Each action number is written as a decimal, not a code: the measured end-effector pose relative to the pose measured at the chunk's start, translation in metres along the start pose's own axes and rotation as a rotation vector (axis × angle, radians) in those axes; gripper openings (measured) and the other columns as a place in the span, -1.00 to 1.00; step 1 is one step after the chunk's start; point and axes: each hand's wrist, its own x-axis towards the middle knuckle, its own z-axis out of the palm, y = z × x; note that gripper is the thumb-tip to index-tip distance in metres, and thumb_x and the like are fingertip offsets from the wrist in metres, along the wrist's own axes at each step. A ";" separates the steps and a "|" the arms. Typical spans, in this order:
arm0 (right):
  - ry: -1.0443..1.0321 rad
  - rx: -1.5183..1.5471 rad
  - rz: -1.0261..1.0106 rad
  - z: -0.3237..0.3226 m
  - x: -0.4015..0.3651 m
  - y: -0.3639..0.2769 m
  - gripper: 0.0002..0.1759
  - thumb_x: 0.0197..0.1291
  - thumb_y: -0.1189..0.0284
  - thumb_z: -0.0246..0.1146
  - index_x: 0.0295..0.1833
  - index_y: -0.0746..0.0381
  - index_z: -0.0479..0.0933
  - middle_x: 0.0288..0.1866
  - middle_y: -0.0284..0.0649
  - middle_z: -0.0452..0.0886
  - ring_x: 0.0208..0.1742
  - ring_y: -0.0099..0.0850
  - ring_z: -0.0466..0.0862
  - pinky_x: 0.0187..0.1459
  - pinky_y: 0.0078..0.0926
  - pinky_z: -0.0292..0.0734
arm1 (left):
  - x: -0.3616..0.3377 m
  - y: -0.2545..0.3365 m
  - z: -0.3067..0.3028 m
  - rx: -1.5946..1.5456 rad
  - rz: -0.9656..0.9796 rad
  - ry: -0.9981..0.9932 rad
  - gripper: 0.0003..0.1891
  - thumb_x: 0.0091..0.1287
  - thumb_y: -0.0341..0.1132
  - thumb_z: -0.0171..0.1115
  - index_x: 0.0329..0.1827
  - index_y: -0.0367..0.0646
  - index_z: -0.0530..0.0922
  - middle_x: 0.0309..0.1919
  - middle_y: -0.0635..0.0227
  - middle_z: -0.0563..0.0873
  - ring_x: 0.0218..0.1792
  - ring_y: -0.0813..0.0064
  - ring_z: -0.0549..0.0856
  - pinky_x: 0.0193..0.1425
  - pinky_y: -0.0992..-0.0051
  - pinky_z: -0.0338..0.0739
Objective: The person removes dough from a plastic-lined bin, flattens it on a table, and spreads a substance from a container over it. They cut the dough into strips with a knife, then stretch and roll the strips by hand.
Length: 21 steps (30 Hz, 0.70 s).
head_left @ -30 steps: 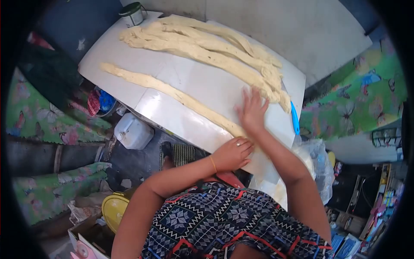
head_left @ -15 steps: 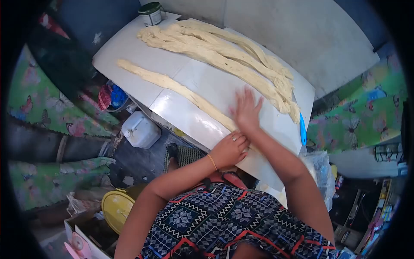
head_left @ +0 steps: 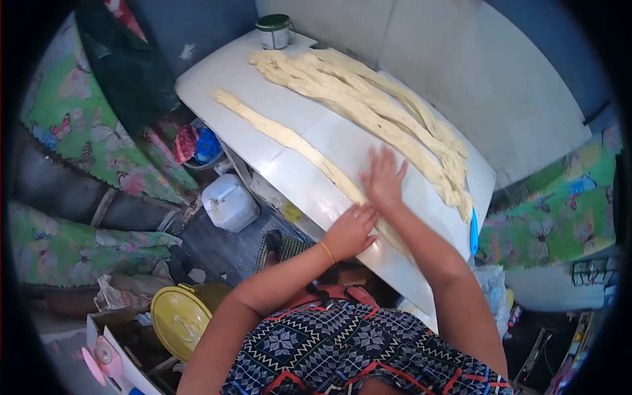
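A long, pale dough strip (head_left: 289, 139) lies lengthwise along the near side of the white tabletop. My left hand (head_left: 352, 232), wearing a ring and a wrist band, is bent over this strip near the table's front edge, with the dough passing between thumb and fingers. Just beyond it, my right hand (head_left: 384, 179) is palm down with spread fingers, its heel by the strip and its fingertips over the bare tabletop (head_left: 309, 122). Part of the strip is hidden under my hands and right forearm. Several thicker dough lengths (head_left: 368, 112) lie bunched along the far side.
A dark-lidded tub (head_left: 273, 33) stands at the far left corner. The blue handle (head_left: 474, 232) of a tool lies at the right edge. Below on the left are a white jerrycan (head_left: 229, 203) and a yellow-lidded bucket (head_left: 179, 322). A board wall (head_left: 454, 72) rises behind.
The view has shifted, so the table sits lower and further right. Both hands stay at the same part of the strip, and more dough shows under my right forearm.
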 end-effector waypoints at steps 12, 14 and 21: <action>0.057 -0.017 -0.030 0.017 0.025 -0.024 -0.28 0.30 0.07 0.04 0.50 0.03 0.04 0.54 -0.07 0.02 0.52 -0.13 0.06 0.38 0.35 -0.36 | -0.011 -0.010 -0.001 -0.089 0.029 -0.016 -0.48 0.20 -0.15 0.25 0.15 -0.31 0.48 0.08 0.10 0.57 0.17 0.13 0.50 0.33 0.25 0.32; -0.045 0.069 -0.135 0.017 0.024 -0.041 -0.29 0.32 0.09 0.03 0.51 0.02 0.02 0.56 -0.09 -0.05 0.53 -0.12 0.03 0.38 0.36 -0.35 | -0.009 -0.021 -0.014 -0.139 -0.074 -0.029 -0.48 0.23 -0.13 0.23 0.15 -0.32 0.47 0.10 0.08 0.55 0.20 0.12 0.48 0.35 0.24 0.30; -0.073 0.098 -0.097 0.017 0.044 -0.054 -0.34 0.35 0.12 0.01 0.50 0.02 0.06 0.56 -0.11 -0.02 0.54 -0.12 -0.01 0.37 0.36 -0.37 | 0.000 -0.069 -0.039 0.171 -0.212 0.048 -0.45 0.27 -0.01 0.15 0.14 -0.32 0.46 0.21 0.03 0.46 0.28 0.09 0.40 0.41 0.18 0.21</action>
